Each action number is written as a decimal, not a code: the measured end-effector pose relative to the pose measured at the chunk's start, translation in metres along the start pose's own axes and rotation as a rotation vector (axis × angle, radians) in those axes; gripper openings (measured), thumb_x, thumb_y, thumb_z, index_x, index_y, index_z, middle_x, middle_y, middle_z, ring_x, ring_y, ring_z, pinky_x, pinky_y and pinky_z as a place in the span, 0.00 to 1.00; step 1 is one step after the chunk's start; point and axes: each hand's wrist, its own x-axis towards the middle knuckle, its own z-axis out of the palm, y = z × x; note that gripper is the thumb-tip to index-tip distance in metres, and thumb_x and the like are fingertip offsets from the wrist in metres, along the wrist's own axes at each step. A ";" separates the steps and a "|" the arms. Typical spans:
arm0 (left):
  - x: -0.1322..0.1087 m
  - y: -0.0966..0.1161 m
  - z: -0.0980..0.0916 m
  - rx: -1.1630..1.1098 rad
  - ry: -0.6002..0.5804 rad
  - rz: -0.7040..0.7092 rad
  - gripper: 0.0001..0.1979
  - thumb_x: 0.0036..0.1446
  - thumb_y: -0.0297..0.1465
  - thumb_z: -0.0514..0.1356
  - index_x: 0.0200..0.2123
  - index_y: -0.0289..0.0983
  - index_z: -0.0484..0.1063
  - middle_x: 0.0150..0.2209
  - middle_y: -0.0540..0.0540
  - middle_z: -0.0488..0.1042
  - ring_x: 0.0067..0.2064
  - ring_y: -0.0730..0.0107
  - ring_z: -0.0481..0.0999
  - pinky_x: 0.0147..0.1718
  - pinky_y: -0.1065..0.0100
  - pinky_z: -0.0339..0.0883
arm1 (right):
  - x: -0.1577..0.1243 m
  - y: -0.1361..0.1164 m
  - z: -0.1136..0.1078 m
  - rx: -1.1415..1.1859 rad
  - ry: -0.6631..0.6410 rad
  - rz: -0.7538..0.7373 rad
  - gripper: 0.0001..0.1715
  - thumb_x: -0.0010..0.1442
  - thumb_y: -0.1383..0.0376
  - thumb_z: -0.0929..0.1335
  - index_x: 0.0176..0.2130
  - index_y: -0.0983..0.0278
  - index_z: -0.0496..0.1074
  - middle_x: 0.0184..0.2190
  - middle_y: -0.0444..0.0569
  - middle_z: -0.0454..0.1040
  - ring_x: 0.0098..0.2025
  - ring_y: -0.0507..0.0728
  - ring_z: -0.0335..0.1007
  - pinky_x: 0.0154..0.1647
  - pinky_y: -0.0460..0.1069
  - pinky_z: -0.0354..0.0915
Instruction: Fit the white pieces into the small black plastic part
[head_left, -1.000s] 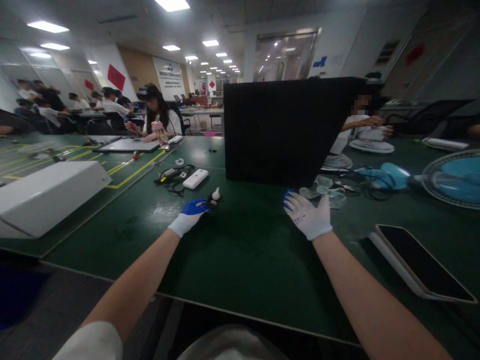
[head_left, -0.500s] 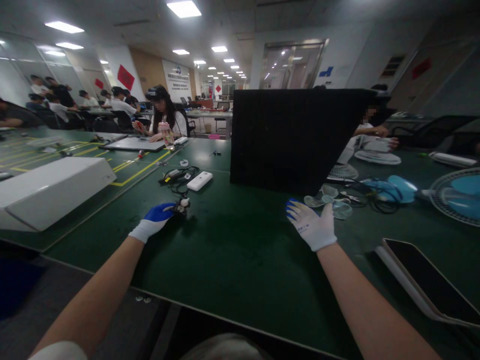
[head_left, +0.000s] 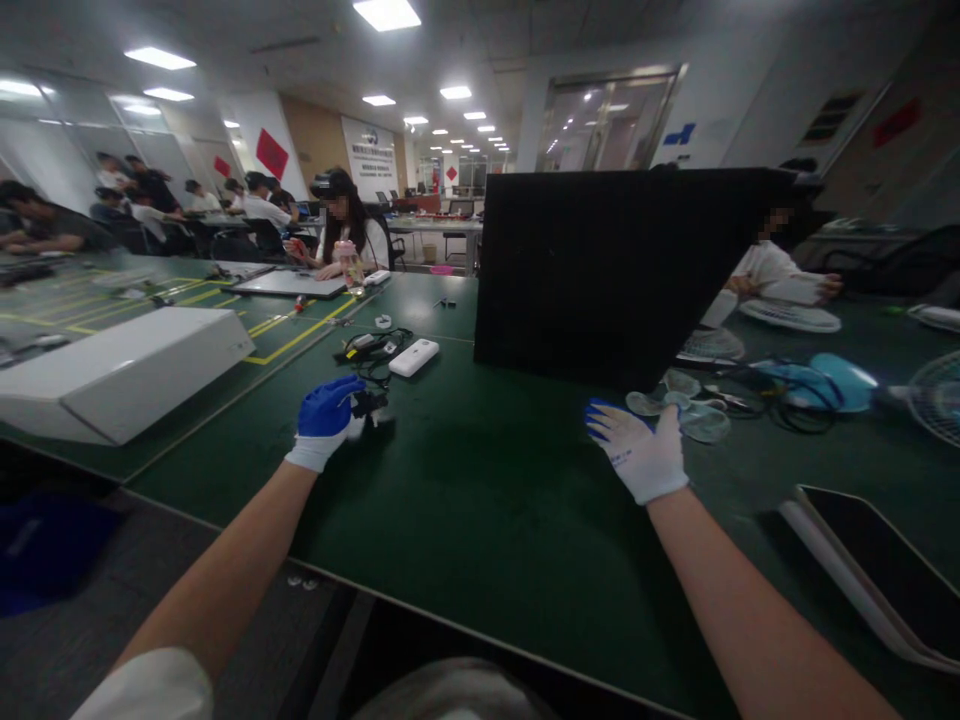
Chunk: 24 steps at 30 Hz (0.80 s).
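My left hand point(head_left: 324, 420), in a blue and white work glove, is closed on a small black mechanical part point(head_left: 370, 404), just above the green table point(head_left: 465, 500). Its exact kind is too small and dark to make out. My right hand point(head_left: 637, 450), gloved the same way, has its fingers spread and holds nothing. Just beyond it lies a translucent fan blade point(head_left: 701, 420), partly hidden by the thumb. Past my left hand, a white oblong device point(head_left: 414, 357) rests beside a bundle of black cables point(head_left: 373, 345).
A large black box point(head_left: 600, 270) stands ahead. A long white box point(head_left: 127, 370) sits at the left. To the right are a phone-like slab point(head_left: 877, 570), a light-blue fan part point(head_left: 851, 383) and a fan grille point(head_left: 937, 400). Co-workers sit beyond.
My left hand has rolled over, so more of its blue side shows, and the black part has turned with it. My right hand stays spread. The view has swung slightly left.
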 end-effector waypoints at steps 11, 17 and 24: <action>0.029 0.026 0.073 -0.546 -0.018 -0.319 0.35 0.57 0.39 0.66 0.67 0.43 0.62 0.65 0.40 0.69 0.63 0.56 0.72 0.63 0.55 0.66 | -0.001 0.001 0.002 0.046 0.003 0.013 0.51 0.64 0.34 0.48 0.55 0.65 0.74 0.52 0.64 0.78 0.59 0.67 0.72 0.53 0.61 0.74; 0.044 0.045 0.094 -0.391 -0.123 -0.328 0.32 0.54 0.40 0.67 0.62 0.40 0.70 0.59 0.41 0.75 0.60 0.56 0.75 0.62 0.56 0.65 | -0.003 0.000 0.003 0.012 0.021 0.031 0.50 0.65 0.35 0.47 0.53 0.65 0.76 0.53 0.63 0.78 0.59 0.67 0.73 0.54 0.61 0.75; 0.037 0.058 0.080 -0.171 -0.252 -0.354 0.23 0.55 0.41 0.65 0.53 0.39 0.77 0.52 0.43 0.80 0.54 0.57 0.78 0.56 0.59 0.68 | 0.002 0.001 0.000 -0.011 -0.021 0.027 0.52 0.65 0.34 0.47 0.53 0.68 0.75 0.52 0.65 0.79 0.58 0.67 0.74 0.53 0.59 0.76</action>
